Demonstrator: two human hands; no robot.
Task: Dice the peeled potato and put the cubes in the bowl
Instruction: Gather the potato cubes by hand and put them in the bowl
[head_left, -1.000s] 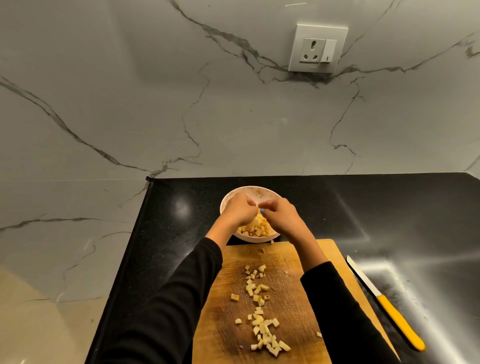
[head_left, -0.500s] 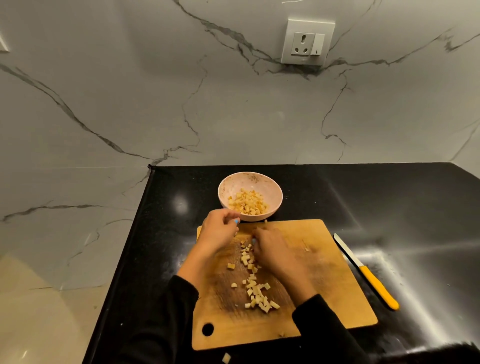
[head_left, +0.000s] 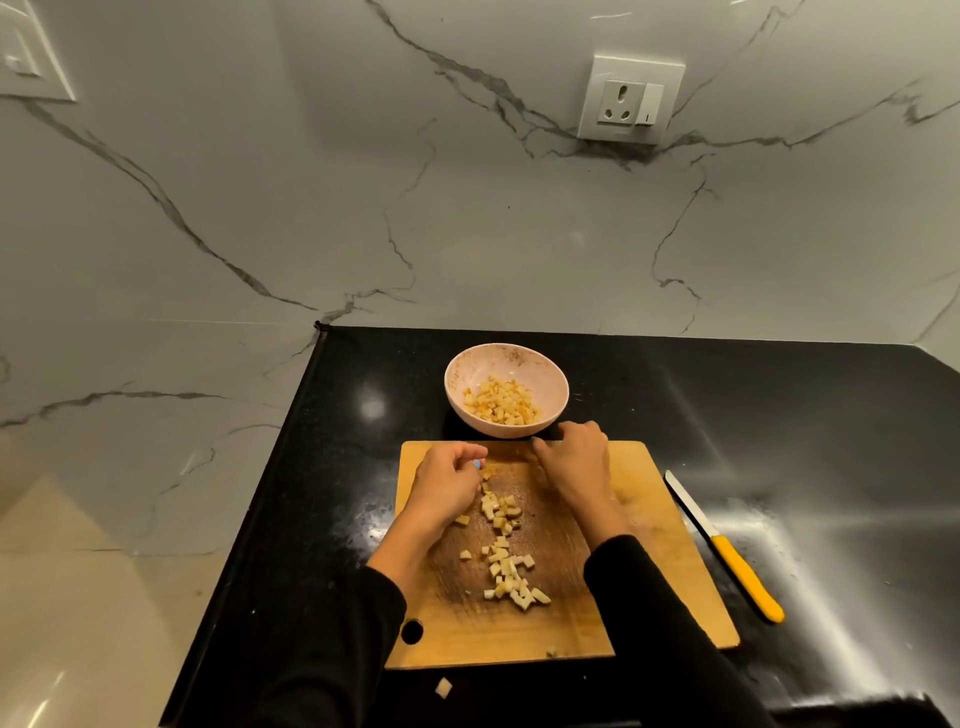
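Observation:
A pale pink bowl stands just beyond the wooden cutting board and holds a heap of potato cubes. Several more cubes lie in a loose line down the middle of the board. My left hand hovers at the far end of that line with its fingers curled; its palm side is hidden. My right hand rests at the board's far edge, just below the bowl, fingertips bent down onto the edge. What they touch is hidden.
A knife with a yellow handle lies on the black counter right of the board, blade pointing away. One stray cube sits on the counter in front of the board, another at the board's near edge. Marble wall with a socket behind.
Both hands left the bowl and came back to the board. My right hand has since moved from the cubes up to the board's far edge; my left stayed near the line's top.

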